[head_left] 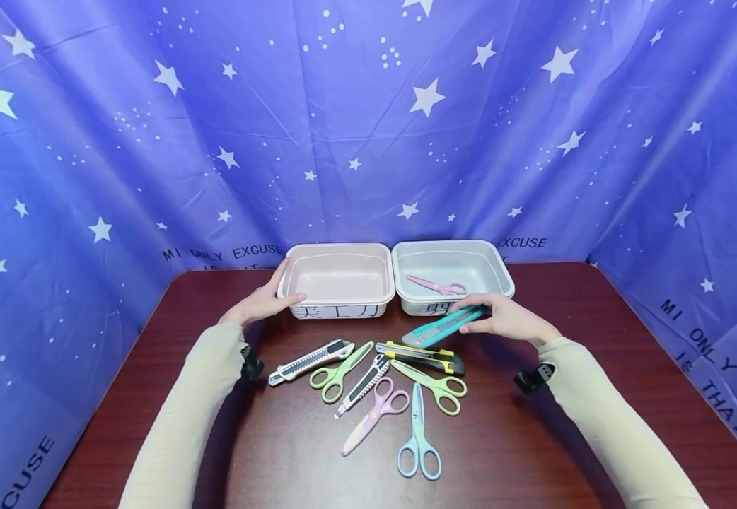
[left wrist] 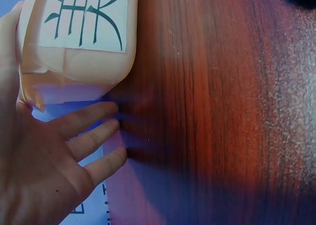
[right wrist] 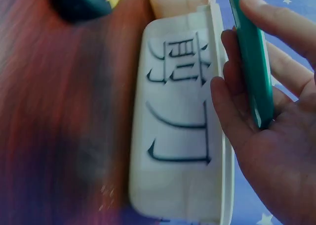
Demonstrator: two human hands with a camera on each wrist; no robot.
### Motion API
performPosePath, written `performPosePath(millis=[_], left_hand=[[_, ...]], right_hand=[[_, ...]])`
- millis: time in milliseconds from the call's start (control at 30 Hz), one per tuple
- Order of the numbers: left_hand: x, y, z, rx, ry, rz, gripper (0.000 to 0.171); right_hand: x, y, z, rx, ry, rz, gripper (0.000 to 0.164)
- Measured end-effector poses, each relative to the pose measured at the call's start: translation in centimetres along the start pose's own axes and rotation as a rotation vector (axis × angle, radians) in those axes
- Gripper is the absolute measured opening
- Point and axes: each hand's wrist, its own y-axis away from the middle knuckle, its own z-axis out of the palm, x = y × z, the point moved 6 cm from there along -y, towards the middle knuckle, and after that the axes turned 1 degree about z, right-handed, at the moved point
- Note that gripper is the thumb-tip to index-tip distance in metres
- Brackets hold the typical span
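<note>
My right hand (head_left: 507, 319) grips a teal utility knife (head_left: 441, 327) just in front of the white bin (head_left: 451, 243), a little above the table. In the right wrist view the teal knife (right wrist: 254, 62) lies across the fingers of that hand (right wrist: 276, 151), beside the labelled wall of the white bin (right wrist: 177, 185). Pink scissors (head_left: 438, 285) lie inside the white bin. My left hand (head_left: 260, 304) rests against the left front corner of the pink bin (head_left: 337, 247). Its fingers (left wrist: 94, 121) are straight and spread beside the pink bin (left wrist: 79, 67).
On the brown table (head_left: 534, 438) lie a white utility knife (head_left: 310, 361), a yellow-black knife (head_left: 422, 355), a grey knife (head_left: 363, 385), two green scissors (head_left: 338, 373) (head_left: 435, 385), pink scissors (head_left: 375, 416) and blue scissors (head_left: 418, 438). Starred blue cloth (head_left: 368, 141) surrounds the table.
</note>
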Motion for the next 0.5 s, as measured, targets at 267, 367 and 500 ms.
performPosePath(millis=[267,367,500], left_hand=[[-0.1,-0.1,0.0,0.003,-0.028,0.0,0.098],[0.0,-0.1,0.0,0.005,-0.034,-0.007,0.097],[0.0,-0.1,-0.1,0.005,-0.026,-0.013,0.097]], right_hand=[[-3.9,-1.8,0.3,0.051,-0.004,-0.07,0.031],[-4.9,-2.3,0.5,0.064,-0.012,-0.064,0.03],[-4.6,-3.1,0.8,0.084,-0.035,-0.038,0.029]])
